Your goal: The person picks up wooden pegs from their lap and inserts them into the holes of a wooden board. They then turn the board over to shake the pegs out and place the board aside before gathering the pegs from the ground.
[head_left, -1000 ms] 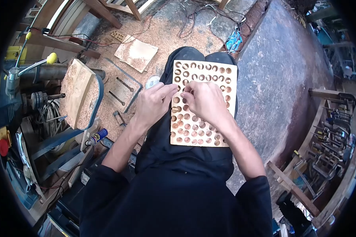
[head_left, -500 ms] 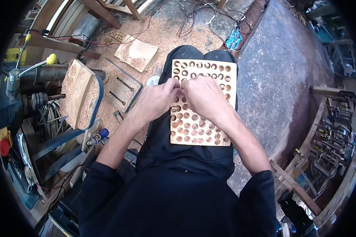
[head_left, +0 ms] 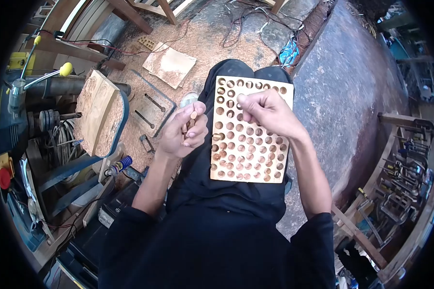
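Note:
A pale wooden board [head_left: 236,152] with rows of round holes lies across my lap on dark trousers. Short wooden pieces stand in several of the holes, mostly in the upper rows. Left of the board, my left hand [head_left: 181,132] is closed round a few small wooden dowel pieces [head_left: 194,116], one showing its end between thumb and fingers. Over the upper middle of the board is my right hand [head_left: 272,113], thumb and forefinger pinched together. Whatever is in that pinch, if anything, is hidden. The hand covers some of the holes beneath it.
A sawdust-covered board [head_left: 169,64] lies on the floor ahead. To the left, a drill press carries a wooden table [head_left: 94,113], with a blue spray can [head_left: 118,165] below. Clamps [head_left: 402,180] hang on a rack at right. Cables [head_left: 234,24] trail across the floor.
My hands were together over the board's upper left. They have parted: the left moved off to the board's left, showing dowel pieces, and the right shifted rightward.

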`<state>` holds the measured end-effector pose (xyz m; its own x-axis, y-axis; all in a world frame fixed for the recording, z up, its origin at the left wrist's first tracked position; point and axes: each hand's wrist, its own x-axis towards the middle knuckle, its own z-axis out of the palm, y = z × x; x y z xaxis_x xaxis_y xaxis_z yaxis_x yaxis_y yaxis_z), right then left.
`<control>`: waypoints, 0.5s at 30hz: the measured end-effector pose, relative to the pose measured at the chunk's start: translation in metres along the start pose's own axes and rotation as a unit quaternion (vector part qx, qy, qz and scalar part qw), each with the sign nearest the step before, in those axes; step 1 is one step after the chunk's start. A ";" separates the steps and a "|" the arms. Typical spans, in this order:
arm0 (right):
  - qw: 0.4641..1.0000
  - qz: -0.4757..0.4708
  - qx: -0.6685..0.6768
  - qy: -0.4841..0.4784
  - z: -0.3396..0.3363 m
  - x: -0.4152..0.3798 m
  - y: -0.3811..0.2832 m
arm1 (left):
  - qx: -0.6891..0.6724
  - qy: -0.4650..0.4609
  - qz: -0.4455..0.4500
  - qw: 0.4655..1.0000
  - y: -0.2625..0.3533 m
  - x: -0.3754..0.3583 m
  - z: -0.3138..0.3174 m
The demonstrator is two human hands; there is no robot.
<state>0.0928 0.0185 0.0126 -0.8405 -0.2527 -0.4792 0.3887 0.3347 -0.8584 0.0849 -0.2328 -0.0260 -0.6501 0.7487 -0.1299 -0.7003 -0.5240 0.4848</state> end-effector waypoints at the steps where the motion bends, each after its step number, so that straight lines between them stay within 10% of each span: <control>1: 1.000 0.007 0.006 -0.007 0.000 -0.001 0.001 | -0.045 -0.018 0.006 0.999 -0.005 -0.001 0.002; 6: 0.935 -0.180 -0.289 0.098 0.024 -0.002 -0.002 | -0.099 -0.066 0.006 0.993 -0.006 0.001 0.016; 15: 0.885 -0.234 -0.381 0.132 0.018 0.012 0.006 | -0.085 0.007 0.040 0.996 0.013 -0.010 0.022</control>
<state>0.0918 0.0008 -0.0013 -0.9401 -0.3382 0.0426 -0.3082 0.7899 -0.5302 0.0883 -0.2384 0.0006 -0.7084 0.6972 -0.1099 -0.6858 -0.6431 0.3408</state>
